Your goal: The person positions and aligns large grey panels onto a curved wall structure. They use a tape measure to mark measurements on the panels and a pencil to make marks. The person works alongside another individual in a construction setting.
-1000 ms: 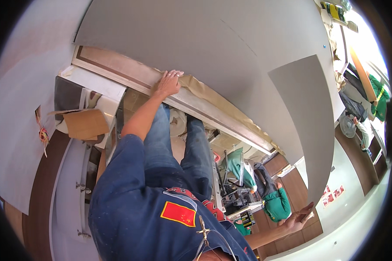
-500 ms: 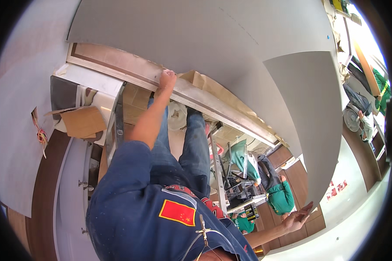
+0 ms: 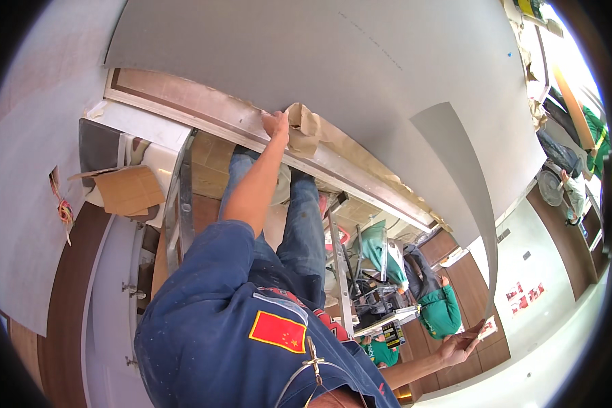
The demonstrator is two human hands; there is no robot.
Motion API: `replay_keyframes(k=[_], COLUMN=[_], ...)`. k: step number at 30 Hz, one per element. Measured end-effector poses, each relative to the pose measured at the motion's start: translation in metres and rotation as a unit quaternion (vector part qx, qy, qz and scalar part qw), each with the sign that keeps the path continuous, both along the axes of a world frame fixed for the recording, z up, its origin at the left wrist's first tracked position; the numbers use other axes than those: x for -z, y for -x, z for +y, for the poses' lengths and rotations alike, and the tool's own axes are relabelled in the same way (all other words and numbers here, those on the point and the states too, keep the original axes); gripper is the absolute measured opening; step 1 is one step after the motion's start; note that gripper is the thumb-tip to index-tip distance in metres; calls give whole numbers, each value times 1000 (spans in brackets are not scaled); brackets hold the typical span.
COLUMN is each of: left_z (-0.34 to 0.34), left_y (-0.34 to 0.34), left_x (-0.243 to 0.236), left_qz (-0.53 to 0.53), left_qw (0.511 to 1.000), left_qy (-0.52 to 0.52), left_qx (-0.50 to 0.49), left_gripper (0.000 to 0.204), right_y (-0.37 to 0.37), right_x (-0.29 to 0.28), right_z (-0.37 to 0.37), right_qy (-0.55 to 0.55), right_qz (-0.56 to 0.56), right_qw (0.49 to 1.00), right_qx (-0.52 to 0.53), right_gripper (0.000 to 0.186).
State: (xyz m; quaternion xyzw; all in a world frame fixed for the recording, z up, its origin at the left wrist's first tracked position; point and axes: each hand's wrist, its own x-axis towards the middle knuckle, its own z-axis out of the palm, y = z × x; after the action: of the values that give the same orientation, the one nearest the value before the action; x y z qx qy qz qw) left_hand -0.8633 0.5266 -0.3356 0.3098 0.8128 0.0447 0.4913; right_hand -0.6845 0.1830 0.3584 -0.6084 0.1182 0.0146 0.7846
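Note:
A large thin grey sheet [image 3: 285, 54] spans the top of the view, its right part curling down in a narrow curved flap. My right hand [image 3: 457, 348], raised at the lower right, has its fingers closed on the lower tip of that flap. Under the sheet's near edge runs a long pale ledge [image 3: 183, 102] with brown paper [image 3: 304, 126] along it. My left hand [image 3: 275, 126] is closed at the ledge, with a bunched, lifted fold of the paper at its fingers. The fingertips themselves are partly hidden.
Below me stands a metal ladder [image 3: 340, 272]. Torn cardboard [image 3: 132, 190] lies at the left, near loose wires [image 3: 64, 212] hanging from the wall. A person in a green top [image 3: 440, 313] is below right, among tools; other people are at the far right.
My left hand has shifted right along the ledge, and the brown paper has bunched up beside it. The sheet's curled flap has turned and looks narrower, still at my right hand.

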Motion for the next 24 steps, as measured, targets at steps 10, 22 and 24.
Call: replay_keyframes(k=[10,22,24], left_z=[10,18,22], left_y=[-4,28,36], left_x=[-23,-7,-30], left_qz=[-62,-175,-226], left_qw=[995,936,933], left_qy=[10,41,44], left_qx=[-77,-303,-277], left_gripper=[60,32,20], right_y=[1,-4,-4], right_x=[7,18,23], right_z=[-4,-37,-39], right_qy=[-10,-74,-71], right_qz=[-4,16,12], right_qw=[999,997,997], right_qx=[49,19,12], right_gripper=[55,56,56])
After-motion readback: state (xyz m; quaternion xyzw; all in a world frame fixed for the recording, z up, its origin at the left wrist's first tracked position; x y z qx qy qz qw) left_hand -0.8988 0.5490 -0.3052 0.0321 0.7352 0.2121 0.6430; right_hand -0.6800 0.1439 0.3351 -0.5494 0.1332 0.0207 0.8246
